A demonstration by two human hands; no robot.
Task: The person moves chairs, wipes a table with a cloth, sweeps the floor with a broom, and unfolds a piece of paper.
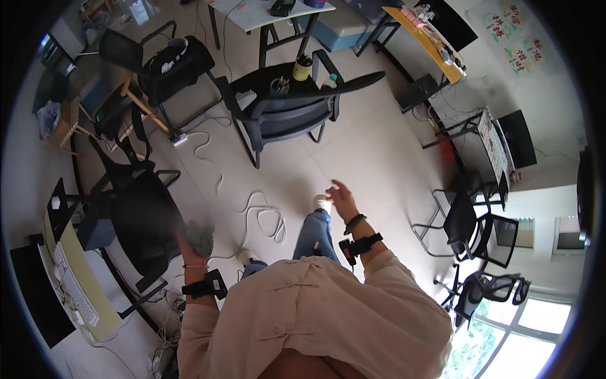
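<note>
A wide, downward view of a room with a pale tiled floor. At lower centre is the wearer's loose beige shirt, with blue jeans below it. The right hand, just right of centre, holds nothing; its fingers are open and loosely bent above the floor, near 1 white shoe. The left hand, at centre left, is blurred beside a black office chair. A soft-looking grey item is at this hand, so the fingers are partly hidden and I cannot tell how far they close. Each forearm wears a black strap with a small box. Between the hands, a looped white cable lies on the floor. At upper centre, a black armchair carries a yellow pen holder, a dark blue pen cup and a bottle with a teal cap.
</note>
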